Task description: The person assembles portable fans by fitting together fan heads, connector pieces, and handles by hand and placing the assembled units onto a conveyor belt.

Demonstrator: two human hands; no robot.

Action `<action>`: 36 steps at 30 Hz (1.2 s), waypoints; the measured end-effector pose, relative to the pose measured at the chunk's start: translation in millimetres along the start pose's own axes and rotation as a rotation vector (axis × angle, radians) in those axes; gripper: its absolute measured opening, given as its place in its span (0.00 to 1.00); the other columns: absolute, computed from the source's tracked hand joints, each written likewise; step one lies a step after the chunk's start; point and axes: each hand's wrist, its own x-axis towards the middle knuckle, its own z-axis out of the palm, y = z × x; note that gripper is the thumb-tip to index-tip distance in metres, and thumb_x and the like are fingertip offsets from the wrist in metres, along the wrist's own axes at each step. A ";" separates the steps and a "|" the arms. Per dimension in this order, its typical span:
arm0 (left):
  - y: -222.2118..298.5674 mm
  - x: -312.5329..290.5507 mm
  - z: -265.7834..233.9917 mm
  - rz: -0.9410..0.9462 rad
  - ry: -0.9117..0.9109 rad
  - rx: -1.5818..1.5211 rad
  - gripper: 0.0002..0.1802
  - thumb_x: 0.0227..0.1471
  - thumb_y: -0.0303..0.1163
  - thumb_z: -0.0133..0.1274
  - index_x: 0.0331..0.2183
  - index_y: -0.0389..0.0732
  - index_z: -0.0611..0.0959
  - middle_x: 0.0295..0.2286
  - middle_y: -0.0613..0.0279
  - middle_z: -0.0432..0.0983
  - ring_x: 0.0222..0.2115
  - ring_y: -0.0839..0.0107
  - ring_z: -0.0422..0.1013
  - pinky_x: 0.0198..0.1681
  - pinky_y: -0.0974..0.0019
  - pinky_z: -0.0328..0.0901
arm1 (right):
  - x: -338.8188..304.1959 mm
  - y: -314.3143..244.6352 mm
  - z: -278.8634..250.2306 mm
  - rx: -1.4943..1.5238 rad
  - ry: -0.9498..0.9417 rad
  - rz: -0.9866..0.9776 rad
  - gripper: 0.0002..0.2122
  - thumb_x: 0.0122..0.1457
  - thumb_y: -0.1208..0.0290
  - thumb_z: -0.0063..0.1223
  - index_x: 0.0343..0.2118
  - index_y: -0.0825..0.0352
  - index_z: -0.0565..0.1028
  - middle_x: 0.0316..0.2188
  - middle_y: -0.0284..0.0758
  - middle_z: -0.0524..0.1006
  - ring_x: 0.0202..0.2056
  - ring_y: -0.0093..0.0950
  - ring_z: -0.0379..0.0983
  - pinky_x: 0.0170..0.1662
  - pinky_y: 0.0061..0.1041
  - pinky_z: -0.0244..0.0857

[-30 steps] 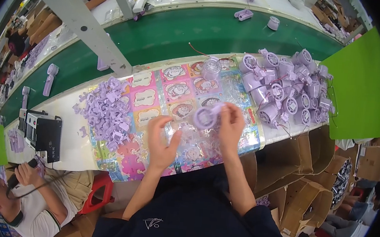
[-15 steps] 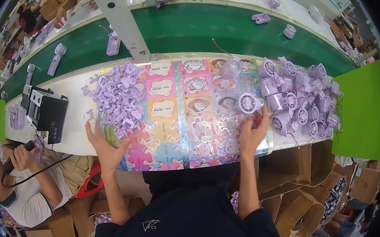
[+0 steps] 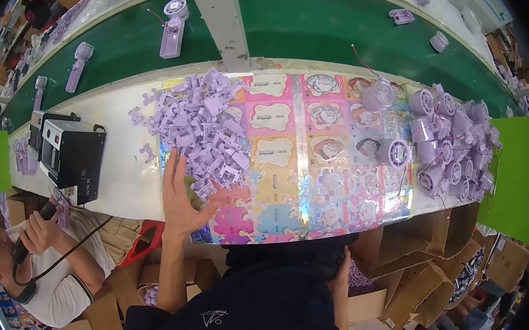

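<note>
My left hand (image 3: 185,205) lies at the near edge of a heap of small lilac plastic parts (image 3: 201,124), fingers stretched and thumb spread, holding nothing that I can see. My right hand (image 3: 342,271) is down below the table's front edge, close to my body; its fingers are mostly hidden. On the colourful printed sheet (image 3: 276,179), a round lilac fan housing (image 3: 396,153) stands with its ringed face toward me. Another round housing (image 3: 379,94), with a red wire, sits farther back. To the right rises a pile of lilac fan housings (image 3: 429,139).
A green conveyor belt (image 3: 303,32) runs behind the table, carrying lilac fan bodies (image 3: 173,29). A grey post (image 3: 218,14) stands at its near side. Black machines (image 3: 74,156) occupy the left end. Cardboard boxes (image 3: 417,294) are below right; a seated person (image 3: 33,251) holds a black tool.
My right hand has left the round housing and dropped below the table edge. My left hand has moved against the small-parts heap. The whole view has shifted, so the table things appear farther right.
</note>
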 end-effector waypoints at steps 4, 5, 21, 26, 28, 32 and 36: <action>-30.0 -7.7 -7.0 -0.210 0.406 -0.192 0.35 0.56 0.40 0.56 0.59 0.31 0.67 0.58 0.45 0.64 0.61 0.53 0.59 0.66 0.53 0.51 | -6.5 -7.3 26.6 0.116 -0.151 -0.024 0.27 0.64 0.51 0.53 0.57 0.70 0.73 0.49 0.39 0.80 0.46 0.34 0.79 0.52 0.33 0.74; -36.5 -0.3 -13.5 -0.225 0.454 -0.166 0.32 0.57 0.37 0.55 0.58 0.31 0.68 0.58 0.47 0.64 0.60 0.54 0.60 0.65 0.53 0.52 | -6.8 -8.5 24.7 0.149 -0.171 -0.006 0.28 0.64 0.50 0.53 0.57 0.70 0.73 0.49 0.39 0.80 0.47 0.35 0.79 0.53 0.34 0.73; -99.9 98.5 -15.1 -0.360 0.315 -0.491 0.20 0.63 0.31 0.53 0.54 0.33 0.77 0.54 0.54 0.73 0.55 0.67 0.67 0.61 0.64 0.59 | -25.8 -10.2 45.9 -0.045 0.167 -0.264 0.20 0.57 0.65 0.61 0.50 0.70 0.77 0.46 0.33 0.80 0.46 0.27 0.74 0.52 0.28 0.66; -115.9 100.0 -12.9 -0.341 0.322 -0.417 0.18 0.63 0.31 0.54 0.51 0.32 0.79 0.50 0.55 0.75 0.53 0.66 0.69 0.60 0.64 0.59 | -43.2 22.1 81.4 0.012 0.268 -0.449 0.05 0.57 0.76 0.60 0.33 0.63 0.74 0.30 0.26 0.71 0.35 0.23 0.66 0.43 0.23 0.61; -119.9 97.8 -16.9 -0.356 0.331 -0.399 0.18 0.63 0.31 0.53 0.51 0.32 0.79 0.50 0.55 0.75 0.52 0.65 0.69 0.60 0.64 0.59 | -50.4 19.5 102.8 -0.179 0.158 -0.614 0.07 0.58 0.78 0.58 0.29 0.61 0.71 0.28 0.25 0.66 0.33 0.19 0.62 0.39 0.22 0.59; -125.0 99.6 -9.1 -0.342 0.363 -0.414 0.17 0.63 0.32 0.53 0.50 0.32 0.79 0.48 0.53 0.76 0.52 0.65 0.69 0.59 0.63 0.60 | -72.9 5.8 106.6 -1.133 0.245 -0.816 0.13 0.50 0.69 0.66 0.37 0.64 0.76 0.38 0.40 0.70 0.43 0.39 0.65 0.51 0.36 0.61; -125.2 95.3 -12.7 -0.368 0.382 -0.380 0.16 0.63 0.32 0.54 0.48 0.33 0.81 0.46 0.55 0.78 0.49 0.66 0.71 0.57 0.64 0.62 | -109.7 -33.3 105.9 -1.425 0.023 -0.772 0.21 0.51 0.63 0.64 0.48 0.64 0.75 0.45 0.49 0.72 0.50 0.50 0.66 0.54 0.46 0.63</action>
